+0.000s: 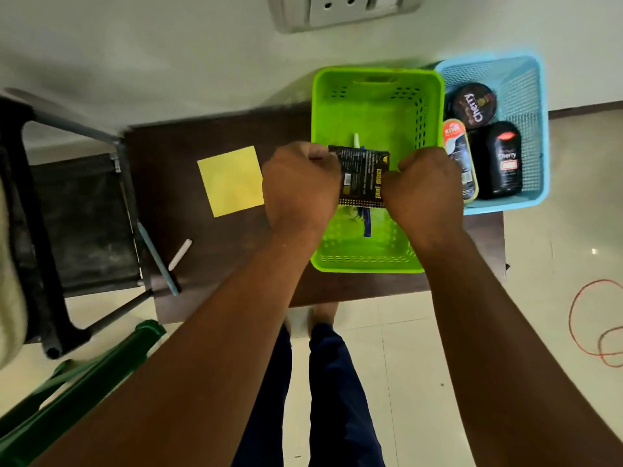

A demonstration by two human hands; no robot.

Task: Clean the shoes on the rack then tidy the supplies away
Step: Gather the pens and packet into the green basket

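Both my hands hold a small black packet (362,176) with yellow lettering above the green basket (381,92). My left hand (300,183) pinches its left edge and my right hand (423,187) pinches its right edge. Beneath the packet, inside the green basket, lie a blue-handled tool (366,224) and a pale green stick (356,139), both partly hidden. A folded yellow cloth (231,180) lies on the dark table (168,156) to the left of my hands.
A blue mesh basket (529,96) at the right holds a round Cherry polish tin (473,104), a black Cherry bottle (504,160) and a shoe sponge (460,156). A white stick (180,254) and a teal pen (158,261) lie at the table's left. A black rack (77,214) stands left; a red cord (593,318) lies on the floor.
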